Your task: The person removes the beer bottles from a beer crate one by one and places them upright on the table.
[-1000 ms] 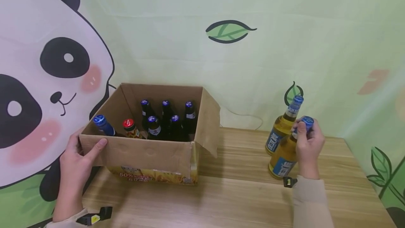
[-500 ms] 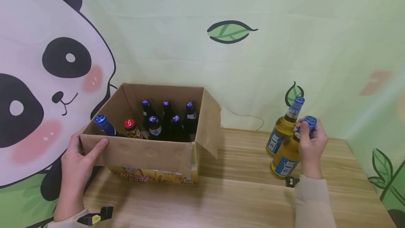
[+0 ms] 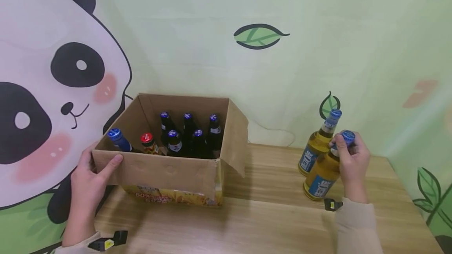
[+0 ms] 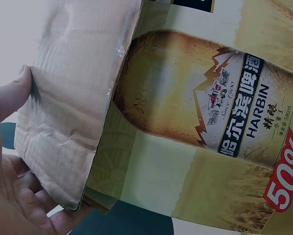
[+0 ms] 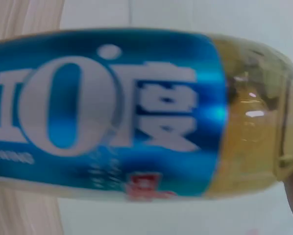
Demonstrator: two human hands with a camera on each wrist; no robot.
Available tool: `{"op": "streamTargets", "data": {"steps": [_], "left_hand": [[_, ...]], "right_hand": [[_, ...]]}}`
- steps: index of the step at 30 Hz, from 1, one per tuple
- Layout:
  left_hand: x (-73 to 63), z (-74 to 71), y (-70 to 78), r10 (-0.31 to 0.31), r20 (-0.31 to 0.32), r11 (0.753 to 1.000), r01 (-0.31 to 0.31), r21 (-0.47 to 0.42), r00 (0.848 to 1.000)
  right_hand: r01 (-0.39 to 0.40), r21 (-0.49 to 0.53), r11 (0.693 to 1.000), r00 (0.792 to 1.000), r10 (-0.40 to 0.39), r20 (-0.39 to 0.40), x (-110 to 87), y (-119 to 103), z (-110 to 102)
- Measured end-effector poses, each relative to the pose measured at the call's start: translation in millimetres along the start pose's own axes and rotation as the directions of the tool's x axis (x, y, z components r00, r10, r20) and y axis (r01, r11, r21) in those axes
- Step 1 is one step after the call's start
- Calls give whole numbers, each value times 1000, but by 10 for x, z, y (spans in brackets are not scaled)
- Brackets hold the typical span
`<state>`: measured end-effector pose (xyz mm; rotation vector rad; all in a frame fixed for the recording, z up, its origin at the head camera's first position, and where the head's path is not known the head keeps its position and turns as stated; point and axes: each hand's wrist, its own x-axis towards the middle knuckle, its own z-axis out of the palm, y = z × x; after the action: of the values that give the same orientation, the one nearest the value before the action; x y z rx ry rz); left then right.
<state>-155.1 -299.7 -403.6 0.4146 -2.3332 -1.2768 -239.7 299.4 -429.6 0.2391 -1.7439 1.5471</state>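
Observation:
My left hand [image 3: 86, 185] holds the front left corner of an open cardboard beer box [image 3: 159, 171], thumb over the folded-down flap [image 4: 73, 112] and fingers behind it. Inside stand several dark bottles [image 3: 174, 146], a red-capped bottle [image 3: 149, 142] and a bottle with blue neck foil [image 3: 121, 140]. On the right, my right hand [image 3: 354, 164] grips a blue-capped beer bottle [image 3: 321, 171] by its neck. Its blue label [image 5: 107, 112] fills the right wrist view. Just behind it stands a matching beer bottle [image 3: 316, 144], partly covered by the held one.
The wooden table [image 3: 268, 214] carries the box and bottles. A side flap [image 3: 236, 140] of the box hangs outward on the right. Behind the table is a green printed backdrop [image 3: 197, 62] with a panda and leaves; a thin cord [image 3: 272, 128] runs along it.
The right hand and wrist have shifted slightly to the right at the bottle's neck. The left hand keeps its grip on the box. The whole head view has drifted slightly.

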Motion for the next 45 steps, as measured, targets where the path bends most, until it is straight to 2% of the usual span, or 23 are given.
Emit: {"op": "streamTargets", "data": {"steps": [3, 6, 11, 16, 19, 22, 26, 29, 33, 38, 41, 45], "left_hand": [[-3, 1, -3, 3, 2, 1000, -3, 1, 1000], [-3, 1, 0, 2, 3, 1000, -2, -1, 1000], [-3, 0, 4, 2, 8, 1000, -2, -4, 1000], [-8, -1, 2, -4, 5, 1000, 4, -4, 1000], [-9, -3, 3, -5, 5, 1000, 5, 3, 1000], [-10, -6, 5, -4, 5, 1000, 4, 9, 1000], [-12, -8, 3, -4, 8, 1000, 4, 10, 1000], [-10, -8, 1, -7, 8, 1000, 7, 8, 1000], [-9, -8, 1, -9, 2, 1000, 9, 4, 1000], [-13, -9, 5, -5, 0, 1000, 5, 5, 1000], [-16, -9, 10, -3, 0, 1000, 3, 7, 1000], [-17, -2, 15, 0, 12, 1000, 0, 8, 1000]], "right_hand": [[-100, -98, 990, 995, 101, 11, 4, -44, -39], [-157, -155, 975, 986, 164, 30, 17, -102, -52], [-212, -149, 966, 974, 221, 42, 38, -164, -56], [-229, -123, 966, 971, 236, 42, 73, -198, -63], [-202, -138, 970, 976, 211, 55, 108, -223, -72], [-142, -182, 973, 984, 159, 81, 140, -252, -78], [-12, -221, 975, 993, 38, 112, 188, -323, -61], [117, -264, 957, 989, -86, 124, 243, -425, -17], [256, -289, 923, 961, -209, 183, 324, -613, 93], [310, -148, 939, 919, -257, 299, 369, -831, 366], [325, -54, 944, 882, -282, 378, 369, -918, 590], [314, 67, 947, 817, -306, 489, 360, -1002, 946]]}}
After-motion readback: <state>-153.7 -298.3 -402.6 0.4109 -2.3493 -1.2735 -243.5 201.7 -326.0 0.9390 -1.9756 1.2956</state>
